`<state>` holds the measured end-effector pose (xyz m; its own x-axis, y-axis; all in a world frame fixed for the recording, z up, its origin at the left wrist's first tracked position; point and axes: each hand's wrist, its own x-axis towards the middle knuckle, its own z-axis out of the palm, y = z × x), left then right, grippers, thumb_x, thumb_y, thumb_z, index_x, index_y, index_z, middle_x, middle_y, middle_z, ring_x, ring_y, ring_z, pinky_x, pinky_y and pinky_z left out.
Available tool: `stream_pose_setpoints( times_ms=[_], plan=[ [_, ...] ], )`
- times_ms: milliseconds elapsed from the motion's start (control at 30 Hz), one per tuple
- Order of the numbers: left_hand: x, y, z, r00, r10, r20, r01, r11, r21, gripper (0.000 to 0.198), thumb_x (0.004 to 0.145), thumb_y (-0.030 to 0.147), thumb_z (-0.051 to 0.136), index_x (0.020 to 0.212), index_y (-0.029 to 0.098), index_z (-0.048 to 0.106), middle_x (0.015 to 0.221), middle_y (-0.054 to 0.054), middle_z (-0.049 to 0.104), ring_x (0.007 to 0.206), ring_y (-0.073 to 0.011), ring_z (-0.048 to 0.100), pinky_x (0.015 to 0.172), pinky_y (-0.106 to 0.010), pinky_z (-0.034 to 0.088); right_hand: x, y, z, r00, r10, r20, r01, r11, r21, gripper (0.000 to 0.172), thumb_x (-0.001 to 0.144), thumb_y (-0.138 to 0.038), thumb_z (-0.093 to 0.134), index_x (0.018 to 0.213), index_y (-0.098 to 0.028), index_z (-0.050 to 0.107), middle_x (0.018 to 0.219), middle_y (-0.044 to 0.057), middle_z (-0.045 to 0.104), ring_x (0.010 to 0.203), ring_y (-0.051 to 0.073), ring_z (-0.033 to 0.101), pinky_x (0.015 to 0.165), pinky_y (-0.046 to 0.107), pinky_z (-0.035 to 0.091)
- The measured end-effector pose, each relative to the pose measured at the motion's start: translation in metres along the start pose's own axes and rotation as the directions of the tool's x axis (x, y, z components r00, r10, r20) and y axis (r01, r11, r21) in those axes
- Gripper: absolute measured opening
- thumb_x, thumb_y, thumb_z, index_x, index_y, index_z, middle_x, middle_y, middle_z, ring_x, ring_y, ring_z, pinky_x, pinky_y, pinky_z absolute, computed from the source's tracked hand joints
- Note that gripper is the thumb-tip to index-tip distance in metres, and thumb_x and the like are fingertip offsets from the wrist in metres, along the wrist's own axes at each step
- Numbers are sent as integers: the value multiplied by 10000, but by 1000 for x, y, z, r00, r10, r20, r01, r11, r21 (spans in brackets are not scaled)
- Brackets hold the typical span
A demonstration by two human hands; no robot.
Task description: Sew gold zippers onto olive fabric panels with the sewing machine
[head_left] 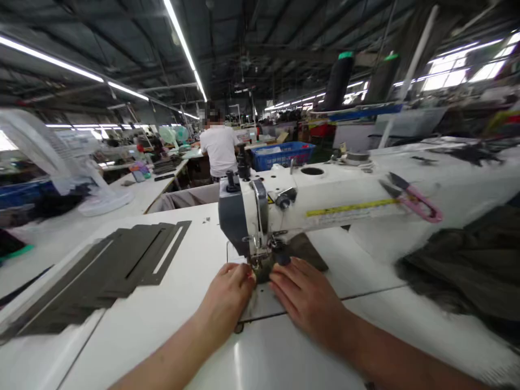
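Keeping the dark fabric [307, 252] flat beneath the sewing machine head [233, 219] calls for light, even guidance from left hand [227, 290] and right hand [304, 292], though I cannot tell whether either pinches it.

1. Above me a dark, beamed ceiling [227, 27] stretches far back.
2. Long tube lights [180, 33] glow beneath it.
3. Bright windows [444, 79] show high on my right.
4. On my left, a pale surface [144, 190] runs back beside a blurred white fan [108, 202].
5. Farther off sits a blue basket [264, 160].
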<state>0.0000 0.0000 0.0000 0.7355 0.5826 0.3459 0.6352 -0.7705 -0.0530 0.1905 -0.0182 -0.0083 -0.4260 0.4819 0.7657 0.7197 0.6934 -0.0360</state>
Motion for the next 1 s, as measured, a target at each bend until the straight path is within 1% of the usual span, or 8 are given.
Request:
stream_pose_setpoints(
  times_ms=[133,233,467,633,800,933,1000],
  plan=[
    [-1,2,3,999,-38,-17,38,999,9,185,822,111,442,958,119,568,976,-116,583,880,-222,565,799,-371,468,-2,5,21,990,31,134,-39,998,53,232,821,-76,457,976,-77,629,991,125,663,887,211,629,804,327,527],
    [1,2,5,1000,-21,-10,21,999,26,167,826,93,451,925,118,584,930,-97,614,827,-205,589,789,-351,478,-4,7,26,978,34,204,-49,996,68,234,800,-52,483,978,-69,634,1004,134,660,909,220,627,824,334,520],
    [5,1,4,999,-34,9,34,998,52,133,838,108,476,884,114,601,875,-88,641,824,-205,613,790,-343,485,0,9,23,974,30,222,-47,996,71,247,791,-39,481,983,-69,633,1017,138,655,919,225,628,827,332,520],
    [6,2,4,999,-46,5,45,997,69,137,831,97,483,872,112,613,858,-85,648,800,-207,620,764,-338,493,1,11,23,967,28,254,-47,996,71,232,820,-67,462,972,-79,636,1007,135,658,912,225,632,828,342,519],
    [6,0,5,999,-34,5,34,997,73,153,842,106,472,867,110,623,828,-82,654,784,-207,624,757,-331,492,5,12,22,966,-5,259,-13,997,70,244,850,-83,419,951,-73,641,1005,141,658,915,222,631,823,324,519],
    [7,-1,5,999,-45,13,44,997,63,147,824,88,489,886,107,621,856,-89,656,805,-203,626,773,-330,489,7,13,23,959,-12,282,-8,998,70,238,843,-71,420,906,-70,649,972,143,667,891,231,638,798,333,528],
    [7,-1,7,998,-58,13,58,997,53,152,808,72,499,896,112,616,890,-89,655,831,-197,625,814,-337,477,6,13,24,956,3,292,-24,997,69,225,837,-69,433,909,-74,646,969,141,668,895,226,637,808,330,523]
  ],
)
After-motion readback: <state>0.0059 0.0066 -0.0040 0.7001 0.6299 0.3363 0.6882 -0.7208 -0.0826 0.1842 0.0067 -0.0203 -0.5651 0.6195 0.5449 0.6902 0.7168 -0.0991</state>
